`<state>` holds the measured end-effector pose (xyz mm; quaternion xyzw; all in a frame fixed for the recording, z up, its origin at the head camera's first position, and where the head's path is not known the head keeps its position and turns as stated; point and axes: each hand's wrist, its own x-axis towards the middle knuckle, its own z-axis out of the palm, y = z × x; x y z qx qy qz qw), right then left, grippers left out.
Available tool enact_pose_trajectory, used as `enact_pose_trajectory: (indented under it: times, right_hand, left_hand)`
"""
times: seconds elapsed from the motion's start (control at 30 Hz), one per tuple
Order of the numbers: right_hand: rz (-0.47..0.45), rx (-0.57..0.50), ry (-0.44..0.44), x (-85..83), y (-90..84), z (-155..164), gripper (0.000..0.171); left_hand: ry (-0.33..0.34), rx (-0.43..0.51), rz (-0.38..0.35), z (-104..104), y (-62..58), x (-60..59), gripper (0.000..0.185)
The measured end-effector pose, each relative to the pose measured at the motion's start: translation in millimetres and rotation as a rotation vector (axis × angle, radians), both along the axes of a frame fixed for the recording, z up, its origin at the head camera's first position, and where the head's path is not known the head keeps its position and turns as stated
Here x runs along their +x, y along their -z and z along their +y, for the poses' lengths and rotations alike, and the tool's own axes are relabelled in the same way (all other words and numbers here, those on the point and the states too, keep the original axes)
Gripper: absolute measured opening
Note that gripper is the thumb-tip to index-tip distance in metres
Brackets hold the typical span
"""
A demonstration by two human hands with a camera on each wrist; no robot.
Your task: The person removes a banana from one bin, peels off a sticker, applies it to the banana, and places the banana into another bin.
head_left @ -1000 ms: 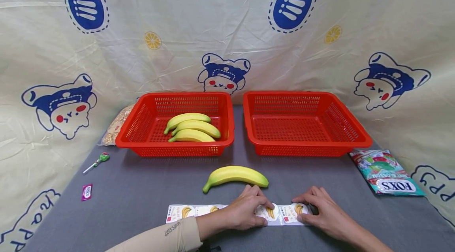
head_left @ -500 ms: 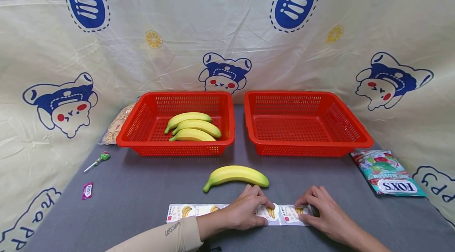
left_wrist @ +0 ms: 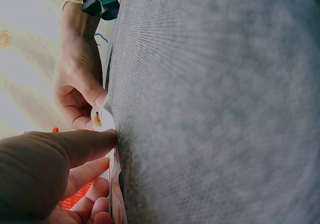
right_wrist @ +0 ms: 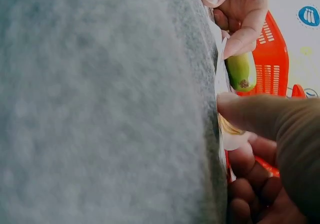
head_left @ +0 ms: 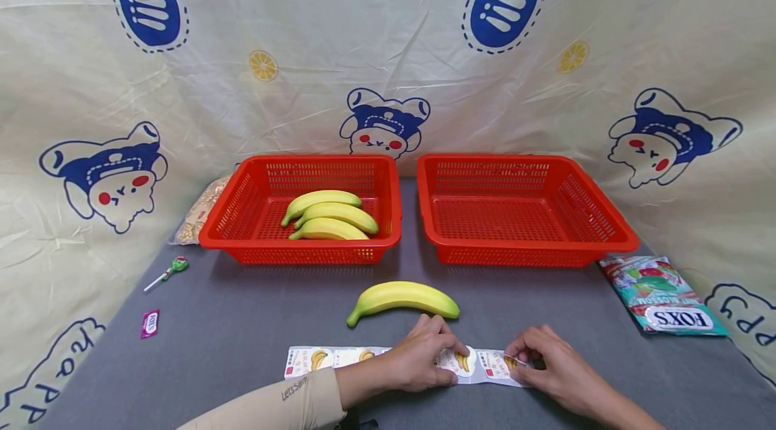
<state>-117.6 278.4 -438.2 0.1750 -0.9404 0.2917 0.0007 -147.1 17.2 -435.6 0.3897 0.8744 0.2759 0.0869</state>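
A white strip of banana stickers [head_left: 339,360] lies flat on the grey table near its front edge. My left hand [head_left: 450,353] presses down on the strip's middle, with its thumb [left_wrist: 75,141] at the strip's edge. At the strip's right end, my right hand [head_left: 520,358] pinches a round sticker [left_wrist: 100,118] and lifts its edge off the backing. A loose yellow banana [head_left: 403,299] lies just behind both hands. Its tip [right_wrist: 241,70] shows in the right wrist view, beside the left hand's fingers [right_wrist: 242,19].
Two red baskets stand at the back. The left basket [head_left: 233,218] holds three bananas [head_left: 330,218]; nothing lies in the right basket [head_left: 600,214]. A sweets bag [head_left: 663,295] lies far right. A lollipop [head_left: 166,273], a small wrapper [head_left: 149,323] and a snack bag [head_left: 203,211] lie left.
My right hand's fingers have curled in at the strip's right end and pinched up a sticker's edge. The left hand and the banana have stayed put.
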Motion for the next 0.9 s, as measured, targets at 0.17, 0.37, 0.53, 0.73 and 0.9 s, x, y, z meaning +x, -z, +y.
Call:
enact_pose_trajectory:
  times: [0.17, 0.37, 0.53, 0.73, 0.9]
  right_hand:
    - [0.06, 0.012, 0.073, 0.1, 1.8, -2.6, 0.021]
    - [0.165, -0.027, 0.043, 1.1, 6.5, 0.3, 0.022]
    - [0.106, -0.122, -0.032, 2.8, 5.8, 5.3, 0.013]
    - [-0.193, -0.158, -0.036, 8.8, -9.1, 14.4, 0.011]
    - [-0.303, -0.16, -0.013, 17.1, -21.5, 18.7, 0.014]
  left_hand:
    - [0.008, 0.001, -0.01, -0.8, 0.2, -0.4, 0.035]
    - [-0.002, 0.001, 0.001, -0.6, -0.4, 0.5, 0.035]
    - [-0.008, 0.004, 0.015, -0.5, 0.1, 1.3, 0.035]
    - [-0.008, 0.011, 0.012, -0.2, 1.2, 0.6, 0.035]
    - [0.01, 0.017, 0.002, -1.2, 1.5, 0.3, 0.034]
